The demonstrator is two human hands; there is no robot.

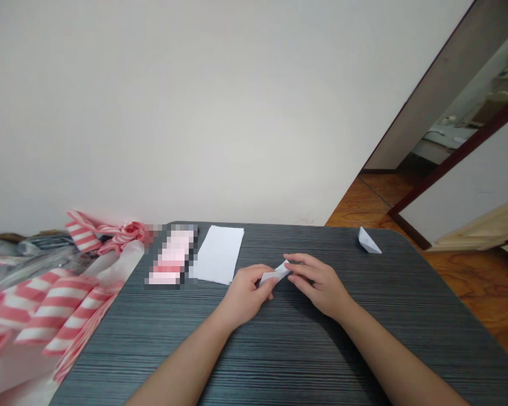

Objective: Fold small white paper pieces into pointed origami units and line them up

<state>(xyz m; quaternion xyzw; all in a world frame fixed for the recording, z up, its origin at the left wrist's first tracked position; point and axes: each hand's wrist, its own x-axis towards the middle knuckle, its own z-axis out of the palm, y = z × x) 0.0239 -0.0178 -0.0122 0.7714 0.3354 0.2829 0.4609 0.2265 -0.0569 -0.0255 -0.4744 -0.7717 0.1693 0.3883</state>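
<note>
Above the middle of the dark table (262,349), a small folded white paper (275,274) is between my two hands. My left hand (248,293) grips its left end, thumb on top and fingers curled beneath. At the other end, the fingertips of my right hand (319,282) touch the paper's upper right corner, with the thumb and fingers apart. Left of my hands lies a stack of white paper sheets (220,254). A finished-looking folded paper boat (368,241) rests near the table's far right corner.
A pixelated flat pink-and-white object (173,256) lies left of the paper stack. Red-and-white striped fabric (55,304) is heaped beside the table's left edge. A white wall (237,113) stands behind the table; wooden floor (482,287) shows at right.
</note>
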